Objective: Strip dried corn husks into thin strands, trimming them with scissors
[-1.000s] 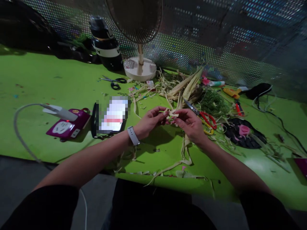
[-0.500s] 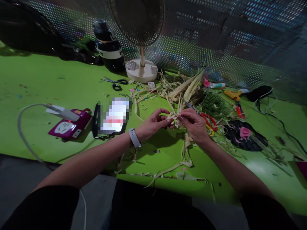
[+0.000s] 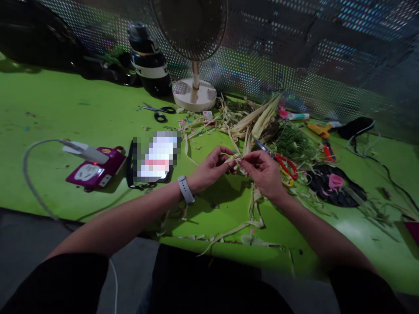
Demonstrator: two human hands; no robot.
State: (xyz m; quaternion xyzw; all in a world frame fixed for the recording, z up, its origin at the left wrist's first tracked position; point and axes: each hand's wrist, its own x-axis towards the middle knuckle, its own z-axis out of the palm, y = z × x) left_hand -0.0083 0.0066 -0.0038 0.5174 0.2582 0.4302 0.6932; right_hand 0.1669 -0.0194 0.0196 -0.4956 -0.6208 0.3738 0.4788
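Note:
Pale dried corn husk strips (image 3: 236,158) are pinched between my two hands above the green table. My left hand (image 3: 218,167), a light watch on its wrist, has thumb and fingers closed on the strips. From the other side my right hand (image 3: 263,171) pinches them with thumb and forefinger. The exact fold between the fingertips is too small to make out. Behind them lies a pile of long husks (image 3: 253,122). Red-handled scissors (image 3: 284,163) rest just past my right hand. Loose strips (image 3: 252,224) trail below on the table.
A fan (image 3: 193,93) and a dark bottle (image 3: 152,65) stand at the back. Black scissors (image 3: 160,111), a phone (image 3: 159,157) and a purple power strip (image 3: 94,168) lie left. To the right are green fibres (image 3: 294,144), a yellow glue gun (image 3: 319,130) and a black round mat (image 3: 347,192).
My right hand has shifted slightly down and right, uncovering more of the red scissors' blades. Both hands keep hold of the husk strips. The view has tilted a little.

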